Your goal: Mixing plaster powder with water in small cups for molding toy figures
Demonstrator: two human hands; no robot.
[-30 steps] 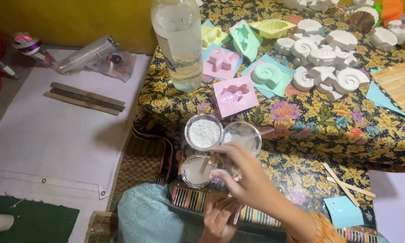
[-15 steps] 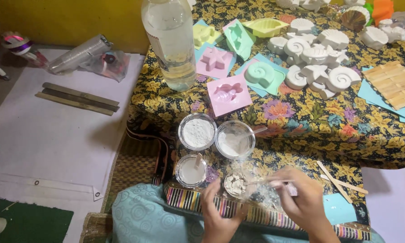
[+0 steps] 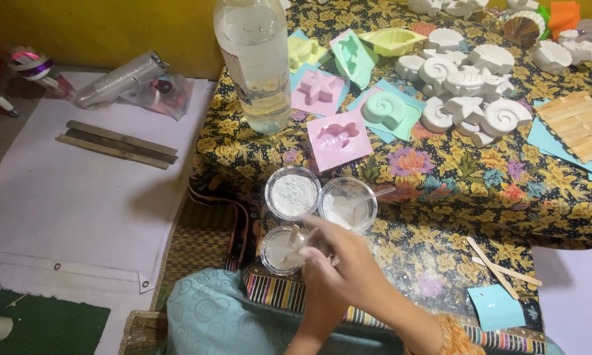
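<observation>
Three small clear cups stand at the near edge of a floral cloth (image 3: 480,190). One holds white powder (image 3: 292,192), one white paste with a stick in it (image 3: 347,205), and one a white liquid (image 3: 279,250). My right hand (image 3: 348,266) reaches in from the lower right and grips a thin wooden stick (image 3: 304,236) whose tip is at the liquid cup. My left hand (image 3: 317,304) lies just under the right one, mostly covered by it. Its fingers and anything in them are hidden.
A tall clear water bottle (image 3: 256,66) stands behind the cups. Pink, green and yellow shell moulds (image 3: 338,137) and white plaster shells (image 3: 467,89) lie beyond. Loose wooden sticks (image 3: 499,269) and a blue card (image 3: 496,307) lie right. White sheet (image 3: 79,190) with wooden strips lies left.
My right hand has moved from the lower right, where both hands met at a small cup, leftward to the liquid cup with the stick. The view has shifted slightly.
</observation>
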